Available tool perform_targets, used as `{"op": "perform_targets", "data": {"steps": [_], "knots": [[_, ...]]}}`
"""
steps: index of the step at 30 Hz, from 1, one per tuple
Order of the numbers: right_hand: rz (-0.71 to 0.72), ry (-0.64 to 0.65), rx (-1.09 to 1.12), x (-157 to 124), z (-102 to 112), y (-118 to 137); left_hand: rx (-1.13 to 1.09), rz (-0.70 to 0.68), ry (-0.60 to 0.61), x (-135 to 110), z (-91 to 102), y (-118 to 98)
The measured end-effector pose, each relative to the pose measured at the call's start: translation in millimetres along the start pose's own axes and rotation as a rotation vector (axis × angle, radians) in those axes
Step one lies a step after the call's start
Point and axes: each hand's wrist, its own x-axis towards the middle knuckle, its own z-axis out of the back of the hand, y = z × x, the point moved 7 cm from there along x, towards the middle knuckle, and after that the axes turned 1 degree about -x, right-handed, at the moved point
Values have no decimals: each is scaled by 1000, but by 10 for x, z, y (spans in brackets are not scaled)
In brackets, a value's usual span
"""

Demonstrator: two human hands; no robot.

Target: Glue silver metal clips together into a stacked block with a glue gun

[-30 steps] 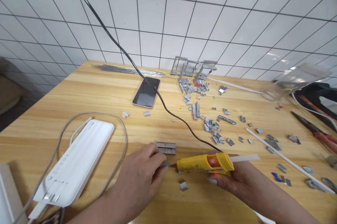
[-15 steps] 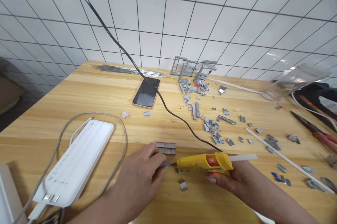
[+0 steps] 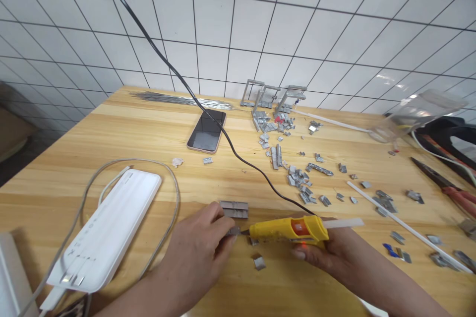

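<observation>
My right hand point(image 3: 327, 255) grips a yellow hot glue gun point(image 3: 286, 230) lying sideways, a white glue stick point(image 3: 344, 223) poking from its back. Its nozzle points left and meets a small grey staple block point(image 3: 234, 231) pinched in the fingertips of my left hand point(image 3: 199, 252). Just beyond that hand a longer strip of staples point(image 3: 234, 209) lies flat on the wooden table point(image 3: 141, 128). One loose staple piece point(image 3: 258, 261) rests below the gun. The gun's black cord point(image 3: 238, 156) runs up and away to the upper left.
A white power strip point(image 3: 107, 227) with its grey cable lies at the left. A phone point(image 3: 207, 131) lies face up mid-table, with scattered staple pieces point(image 3: 301, 180) and small staple frames point(image 3: 273, 96) beyond. Metal wires point(image 3: 178, 100), pliers point(image 3: 444, 185), white glue sticks point(image 3: 401, 225) and a clear tub point(image 3: 416, 113) sit around.
The glue gun and my right hand have eased slightly left and down toward the staple block. My left hand has held still.
</observation>
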Motion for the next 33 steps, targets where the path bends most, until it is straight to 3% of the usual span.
{"op": "perform_targets", "data": {"steps": [11,18,25,30,33], "knots": [[41,-51,-10,29,32,-3,-20,-15,-20,-19,2,-1],[27,-447,-192,-136,442,-184,-3,-16,-30,-13,5,14],[276,-447,-446,-77,449,31,-18,-32,-19,-38,-16,28],[251,-460,-765,219,369,-26,-25,-28,-13,-35,-4,27],[229,-429,-877,438,431,-75,-34,-27,-7,-35,-2,21]]}}
